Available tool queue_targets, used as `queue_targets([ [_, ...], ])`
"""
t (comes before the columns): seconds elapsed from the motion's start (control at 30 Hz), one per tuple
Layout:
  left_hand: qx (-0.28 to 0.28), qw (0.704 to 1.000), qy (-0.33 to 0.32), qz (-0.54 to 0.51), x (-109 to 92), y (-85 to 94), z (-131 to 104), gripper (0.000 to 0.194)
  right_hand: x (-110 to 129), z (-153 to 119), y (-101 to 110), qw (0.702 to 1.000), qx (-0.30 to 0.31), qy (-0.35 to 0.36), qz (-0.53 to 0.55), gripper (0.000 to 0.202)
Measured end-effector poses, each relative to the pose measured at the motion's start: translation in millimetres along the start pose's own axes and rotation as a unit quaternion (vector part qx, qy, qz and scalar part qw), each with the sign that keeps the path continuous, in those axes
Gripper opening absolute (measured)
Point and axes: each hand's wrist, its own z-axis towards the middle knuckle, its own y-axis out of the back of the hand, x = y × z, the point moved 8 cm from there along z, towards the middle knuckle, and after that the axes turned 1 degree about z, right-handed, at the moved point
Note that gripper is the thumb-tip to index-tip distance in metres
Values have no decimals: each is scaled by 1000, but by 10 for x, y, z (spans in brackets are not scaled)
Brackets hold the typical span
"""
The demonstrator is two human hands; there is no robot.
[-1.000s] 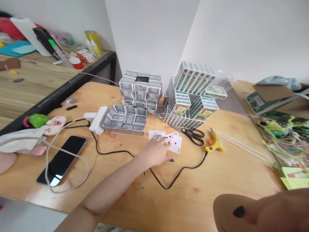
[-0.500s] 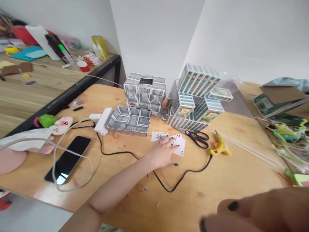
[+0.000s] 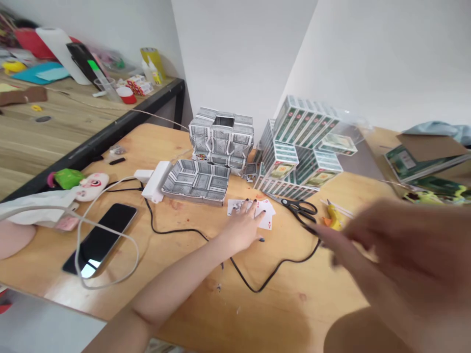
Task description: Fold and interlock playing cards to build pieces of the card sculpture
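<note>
My left hand [image 3: 241,228] rests on a few loose playing cards [image 3: 267,221], its fingers spread flat and the thumb out to the side. Red pips show on the cards at its right. Close to the camera, my right hand [image 3: 401,264] is smeared by motion, and its fingers cannot be made out well. Black scissors [image 3: 303,208] and a yellow glue gun [image 3: 334,218] lie beyond it, the glue gun partly covered. Behind the left hand stand a shallow tray built of folded cards [image 3: 198,181] and a taller folded-card structure [image 3: 221,137].
Green-and-white card boxes [image 3: 301,142] are stacked at the back. A black cord [image 3: 257,290] loops across the table near my left hand. Further left lie a power strip [image 3: 157,181], a phone [image 3: 101,240] and a white cable [image 3: 138,255]. An open cardboard box [image 3: 434,147] sits far right.
My right hand has swung up and inward from the lower right corner, now covering part of the glue gun. My left hand and the cards have shifted slightly left in view.
</note>
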Motion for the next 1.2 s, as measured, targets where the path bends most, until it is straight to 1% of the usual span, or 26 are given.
queue_targets([
  [0.07, -29, 1000, 5, 7, 62, 84, 24, 59, -107, 300, -447, 997, 61, -42, -27, 12],
  [0.1, -43, 999, 14, 8, 107, 129, 32, 55, -210, 379, -697, 992, 99, -65, -40, 14],
  [0.17, -49, 998, 37, 2, 205, 187, 43, 47, -452, 417, -1147, 982, 155, -96, -52, 23],
  [0.2, -46, 998, 39, -3, 235, 206, 48, 44, -572, 401, -1317, 980, 163, -102, -46, 35],
  [0.27, -37, 999, 32, -3, 263, 229, 57, 41, -791, 346, -1557, 980, 159, -110, -37, 55],
  [0.33, -40, 999, 28, 10, 279, 251, 67, 38, -949, 285, -1727, 979, 165, -117, -26, 63],
  [0.37, -43, 998, 32, 18, 293, 259, 74, 36, -1018, 260, -1786, 977, 168, -131, -22, 63],
  [0.47, -54, 997, 48, 34, 345, 254, 100, 30, -1163, 208, -1887, 969, 168, -182, -18, 51],
  [0.57, -61, 997, 38, 28, 362, 233, 115, 30, -1219, 199, -1871, 969, 130, -210, -28, 48],
  [0.63, -55, 998, 33, 13, 366, 216, 114, 26, -1245, 201, -1837, 969, 106, -221, -39, 47],
  [0.73, -55, 996, 65, -22, 411, 242, 112, 16, -1288, 211, -1795, 966, 96, -237, -35, 37],
  [0.8, -79, 990, 103, -59, 465, 308, 125, 15, -1305, 217, -1800, 963, 101, -248, 18, 26],
  [0.87, -113, 977, 139, -114, 521, 367, 157, 16, -1289, 228, -1816, 957, 83, -254, 117, 22],
  [0.9, -129, 969, 152, -148, 546, 376, 179, 16, -1268, 234, -1828, 949, 63, -253, 178, 23],
  [0.93, -145, 960, 162, -179, 567, 371, 203, 15, -1259, 231, -1844, 934, 36, -261, 241, 24],
  [1.0, -176, 944, 173, -220, 599, 323, 244, 12, -1251, 191, -1964, 884, 7, -299, 360, 26],
  [1.03, -199, 940, 173, -218, 608, 301, 253, 10, -1233, 179, -2030, 860, -2, -306, 409, 27],
  [1.1, -258, 933, 172, -185, 619, 271, 240, 6, -1173, 185, -2138, 828, -6, -291, 480, 28],
  [1.13, -283, 930, 165, -169, 615, 258, 227, 8, -1152, 191, -2179, 813, -2, -283, 509, 28],
  [1.2, -311, 921, 158, -172, 633, 214, 208, 11, -1138, 205, -2227, 793, 12, -275, 543, 28],
])
